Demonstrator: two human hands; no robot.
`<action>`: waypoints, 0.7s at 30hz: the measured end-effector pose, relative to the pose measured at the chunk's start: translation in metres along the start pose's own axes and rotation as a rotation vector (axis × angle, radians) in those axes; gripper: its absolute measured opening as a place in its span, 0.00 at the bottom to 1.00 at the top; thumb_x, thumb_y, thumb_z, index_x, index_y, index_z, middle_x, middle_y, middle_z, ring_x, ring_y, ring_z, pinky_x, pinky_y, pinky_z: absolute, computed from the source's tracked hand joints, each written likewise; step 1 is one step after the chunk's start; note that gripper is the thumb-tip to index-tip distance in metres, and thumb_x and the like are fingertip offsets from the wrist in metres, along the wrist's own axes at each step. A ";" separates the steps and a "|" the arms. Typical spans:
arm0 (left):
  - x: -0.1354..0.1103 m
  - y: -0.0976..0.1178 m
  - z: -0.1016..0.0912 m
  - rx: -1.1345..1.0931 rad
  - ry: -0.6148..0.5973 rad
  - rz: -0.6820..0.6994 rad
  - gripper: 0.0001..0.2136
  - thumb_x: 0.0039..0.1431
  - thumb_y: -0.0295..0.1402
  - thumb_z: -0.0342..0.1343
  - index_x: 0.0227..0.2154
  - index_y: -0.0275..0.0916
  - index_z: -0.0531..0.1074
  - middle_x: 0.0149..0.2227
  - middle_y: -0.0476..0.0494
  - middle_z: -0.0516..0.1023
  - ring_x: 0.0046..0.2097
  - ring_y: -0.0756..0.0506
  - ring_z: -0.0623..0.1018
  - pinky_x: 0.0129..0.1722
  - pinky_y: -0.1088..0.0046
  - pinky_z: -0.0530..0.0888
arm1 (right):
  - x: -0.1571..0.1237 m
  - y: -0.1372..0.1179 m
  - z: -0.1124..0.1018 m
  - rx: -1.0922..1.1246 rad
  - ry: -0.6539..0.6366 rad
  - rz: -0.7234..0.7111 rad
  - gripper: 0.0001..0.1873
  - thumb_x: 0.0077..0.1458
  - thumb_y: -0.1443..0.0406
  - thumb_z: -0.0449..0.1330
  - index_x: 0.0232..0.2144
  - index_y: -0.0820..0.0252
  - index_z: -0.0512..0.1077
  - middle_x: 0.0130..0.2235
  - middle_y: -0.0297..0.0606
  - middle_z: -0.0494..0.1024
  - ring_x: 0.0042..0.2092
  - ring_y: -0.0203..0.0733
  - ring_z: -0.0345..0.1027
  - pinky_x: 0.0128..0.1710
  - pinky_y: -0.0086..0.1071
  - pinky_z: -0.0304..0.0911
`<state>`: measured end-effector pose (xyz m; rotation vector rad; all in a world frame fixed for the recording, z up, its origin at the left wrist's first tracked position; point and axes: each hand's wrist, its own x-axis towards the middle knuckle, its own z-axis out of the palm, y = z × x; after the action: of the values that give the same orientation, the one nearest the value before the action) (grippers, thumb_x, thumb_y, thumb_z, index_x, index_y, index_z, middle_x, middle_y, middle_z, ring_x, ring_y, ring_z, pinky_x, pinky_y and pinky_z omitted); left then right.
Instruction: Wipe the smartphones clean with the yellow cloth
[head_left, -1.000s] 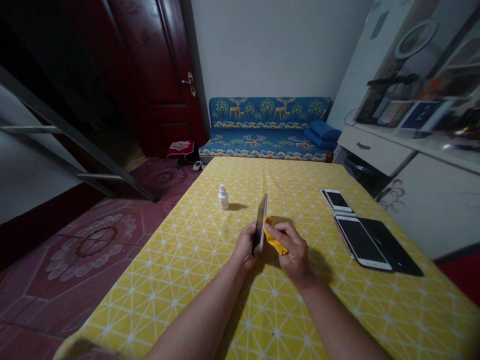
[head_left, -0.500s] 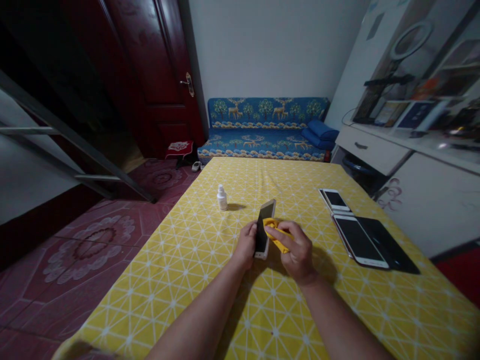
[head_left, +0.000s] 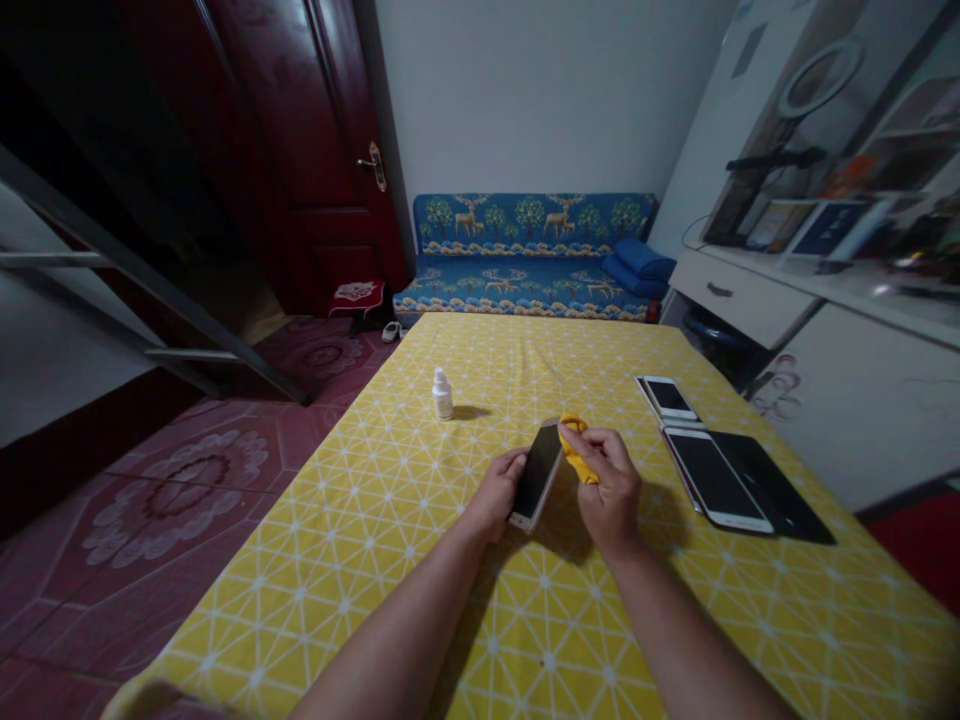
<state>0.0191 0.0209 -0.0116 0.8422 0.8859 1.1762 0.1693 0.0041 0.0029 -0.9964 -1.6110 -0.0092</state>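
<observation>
My left hand (head_left: 496,492) grips a smartphone (head_left: 537,476) by its left side, its dark screen tilted up above the table. A yellow cloth (head_left: 577,452) is pinched in my right hand (head_left: 611,492), at the phone's upper right edge. Whether the cloth touches the phone there I cannot tell for sure. Beyond my left hand a small white spray bottle (head_left: 442,396) stands upright on the yellow patterned tablecloth (head_left: 360,520).
To the right lie a smaller white phone (head_left: 667,397), a larger white phone (head_left: 718,480) and a black flat panel (head_left: 780,490) partly under it. Past the table's far edge is a blue sofa (head_left: 510,270). A white cabinet (head_left: 862,390) stands at the right.
My right hand has moved the cloth rightward, off the middle of the screen to the phone's upper edge. The phone has turned, its screen now facing up more.
</observation>
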 end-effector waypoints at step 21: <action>0.001 -0.005 0.000 0.024 0.000 0.017 0.14 0.51 0.40 0.61 0.39 0.37 0.79 0.41 0.41 0.80 0.45 0.42 0.76 0.49 0.66 0.68 | 0.000 -0.004 0.003 0.018 -0.016 -0.053 0.29 0.59 0.77 0.49 0.54 0.44 0.72 0.39 0.39 0.68 0.43 0.41 0.67 0.41 0.36 0.67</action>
<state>0.0215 0.0213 -0.0158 0.8702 0.8961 1.1823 0.1647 0.0035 0.0040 -0.9422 -1.6494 -0.0225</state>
